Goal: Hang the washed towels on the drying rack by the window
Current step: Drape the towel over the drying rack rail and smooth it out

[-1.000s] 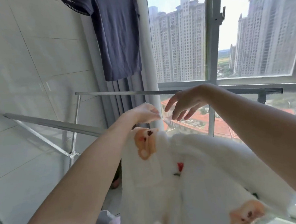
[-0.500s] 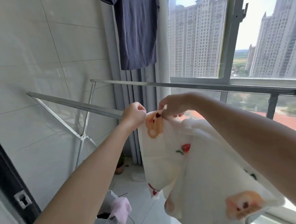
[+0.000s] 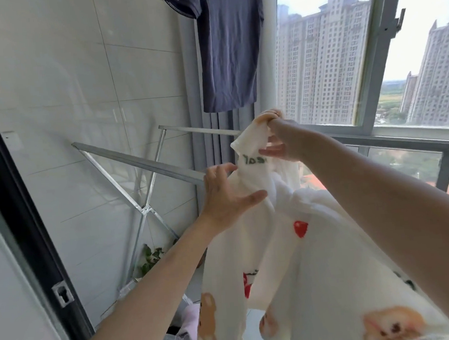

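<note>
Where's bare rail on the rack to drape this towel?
The near rail is bare from its wall end to the left hand. The far rail shows bare between its left corner and the towel. Crowded: both hands and the bunched towel in the middle; the right hand pinches its top corner.

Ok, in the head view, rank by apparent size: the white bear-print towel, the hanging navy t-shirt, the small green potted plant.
1. White bear-print towel, largest, though it is nearest the camera, which inflates it.
2. Hanging navy t-shirt, farther back, so its true size against the towel is unsure.
3. Small green potted plant, clearly smallest.
</note>
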Demonstrator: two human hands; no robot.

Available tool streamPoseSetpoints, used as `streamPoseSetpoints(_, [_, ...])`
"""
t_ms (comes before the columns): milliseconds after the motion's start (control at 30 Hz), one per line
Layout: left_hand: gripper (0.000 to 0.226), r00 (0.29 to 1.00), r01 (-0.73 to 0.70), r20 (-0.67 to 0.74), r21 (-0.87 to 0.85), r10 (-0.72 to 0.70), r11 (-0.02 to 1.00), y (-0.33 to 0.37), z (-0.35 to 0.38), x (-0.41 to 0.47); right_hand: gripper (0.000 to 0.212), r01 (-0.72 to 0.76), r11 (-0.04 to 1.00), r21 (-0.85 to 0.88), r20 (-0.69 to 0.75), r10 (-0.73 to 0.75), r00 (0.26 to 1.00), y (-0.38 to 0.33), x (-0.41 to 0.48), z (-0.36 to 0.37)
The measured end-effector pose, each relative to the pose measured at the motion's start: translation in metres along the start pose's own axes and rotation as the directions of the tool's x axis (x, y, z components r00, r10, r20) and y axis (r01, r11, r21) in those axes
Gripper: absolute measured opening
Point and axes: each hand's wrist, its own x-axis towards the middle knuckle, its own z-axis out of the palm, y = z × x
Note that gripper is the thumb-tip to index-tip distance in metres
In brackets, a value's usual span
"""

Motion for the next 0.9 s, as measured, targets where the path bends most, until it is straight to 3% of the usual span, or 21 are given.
streamPoseSetpoints(67, [0.088,0.991,-0.132,0.031,0.210,0.129,0.969,0.003,0.005,0.001,0.023,-0.050,0.999,-0.002,0.089,0.050,0.995,0.003,0.000,0.004])
streamPoseSetpoints(133, [0.076,0.990,-0.132,0.088,0.285,0.111,0.950,0.005,0.010,0.001,0.032,-0.056,0.997,-0.060,0.135,0.064,0.989,0.006,0.003,0.008])
streamPoseSetpoints(200, [0.061,0.994,-0.006,0.109,0.164,-0.012,0.987,0.002,0.012,0.004,0.048,-0.027,0.955,-0.297,0.137,0.071,0.988,0.008,0.004,0.011])
streamPoseSetpoints(300, [0.023,0.979,0.134,0.174,-0.135,-0.110,0.982,-0.001,0.002,0.013,0.050,0.089,0.686,-0.722,0.248,0.137,0.959,0.010,-0.001,0.019])
streamPoseSetpoints(367, [0.015,0.980,0.152,0.155,-0.204,-0.121,0.967,-0.003,-0.010,0.022,0.053,0.165,0.550,-0.819,0.340,0.233,0.911,0.010,-0.006,0.026])
streamPoseSetpoints(433, [0.008,0.986,0.164,0.007,-0.175,-0.165,0.971,-0.010,-0.026,0.036,0.060,0.207,0.525,-0.826,0.395,0.277,0.876,0.012,-0.008,0.035])
streamPoseSetpoints(500, [0.011,0.949,0.243,-0.161,-0.176,-0.272,0.954,-0.022,-0.042,0.054,0.065,0.247,0.494,-0.834,0.406,0.245,0.880,0.015,-0.006,0.046])
streamPoseSetpoints(567, [0.018,0.892,0.318,-0.247,-0.251,-0.378,0.914,-0.033,-0.058,0.070,0.062,0.327,0.392,-0.860,0.412,0.154,0.898,0.018,-0.002,0.056])
streamPoseSetpoints(667, [0.015,0.856,0.369,-0.299,-0.217,-0.422,0.904,-0.044,-0.071,0.084,0.057,0.428,0.191,-0.884,0.433,-0.016,0.901,0.020,0.005,0.074])
streamPoseSetpoints(733, [0.014,0.853,0.425,-0.255,-0.168,-0.455,0.890,-0.053,-0.075,0.089,0.051,0.444,0.108,-0.890,0.432,-0.117,0.894,0.023,0.011,0.090])
streamPoseSetpoints(800, [0.020,0.864,0.459,-0.131,-0.190,-0.486,0.868,-0.061,-0.076,0.089,0.043,0.423,0.157,-0.892,0.389,-0.209,0.897,0.025,0.018,0.099])
streamPoseSetpoints(900, [0.032,0.867,0.463,-0.078,-0.236,-0.491,0.854,-0.069,-0.084,0.089,0.031,0.385,0.348,-0.854,0.276,-0.325,0.905,0.024,0.032,0.114])
